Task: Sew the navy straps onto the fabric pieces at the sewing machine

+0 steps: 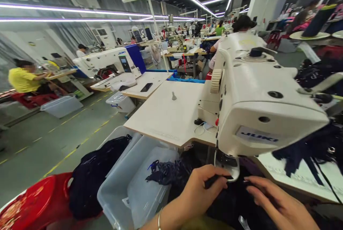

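A white JUKI sewing machine [268, 94] fills the right side, its head directly above my hands. My left hand [200, 189] pinches dark fabric [225, 201] between thumb and fingers, right beside the needle area under the machine head. On the other side of that spot, my right hand [276, 199] has its thumb and forefinger drawn together on the edge of the dark cloth. The exact stitching point is hidden by the machine and my fingers. More of the fabric hangs down into shadow below both hands.
The white worktable [160, 112] extends left of the machine. Navy straps [163, 173] hang over a clear plastic bin [115, 201]. Dark garments [93, 173] drape a red stool [45, 201]. Navy pieces [308, 148] lie at right. Another machine [107, 60] and several people are beyond.
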Action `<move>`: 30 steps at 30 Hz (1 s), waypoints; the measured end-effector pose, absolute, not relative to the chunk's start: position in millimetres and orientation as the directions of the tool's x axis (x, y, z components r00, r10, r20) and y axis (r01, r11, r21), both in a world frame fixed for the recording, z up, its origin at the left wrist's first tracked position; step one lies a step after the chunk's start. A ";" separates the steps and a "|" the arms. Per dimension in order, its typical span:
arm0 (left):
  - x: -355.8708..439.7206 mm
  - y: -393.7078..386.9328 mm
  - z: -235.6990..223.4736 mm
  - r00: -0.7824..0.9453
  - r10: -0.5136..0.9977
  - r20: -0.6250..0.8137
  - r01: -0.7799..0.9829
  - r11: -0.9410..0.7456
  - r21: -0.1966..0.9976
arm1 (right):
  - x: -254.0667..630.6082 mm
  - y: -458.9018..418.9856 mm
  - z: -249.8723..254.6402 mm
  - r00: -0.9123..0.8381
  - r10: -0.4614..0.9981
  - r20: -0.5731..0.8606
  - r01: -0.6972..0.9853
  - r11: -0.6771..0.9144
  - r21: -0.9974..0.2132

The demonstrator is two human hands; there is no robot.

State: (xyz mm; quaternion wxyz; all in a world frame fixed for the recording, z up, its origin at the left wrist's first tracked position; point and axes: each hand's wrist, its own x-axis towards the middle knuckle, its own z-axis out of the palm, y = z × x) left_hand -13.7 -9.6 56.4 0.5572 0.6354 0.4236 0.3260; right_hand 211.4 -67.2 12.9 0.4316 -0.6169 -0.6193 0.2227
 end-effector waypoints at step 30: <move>-7.6 -11.8 57.1 0.709 0.669 0.223 0.320 -0.587 0.744 | 186.7 -65.8 42.8 -0.214 0.954 -0.210 0.316 -0.135 -0.939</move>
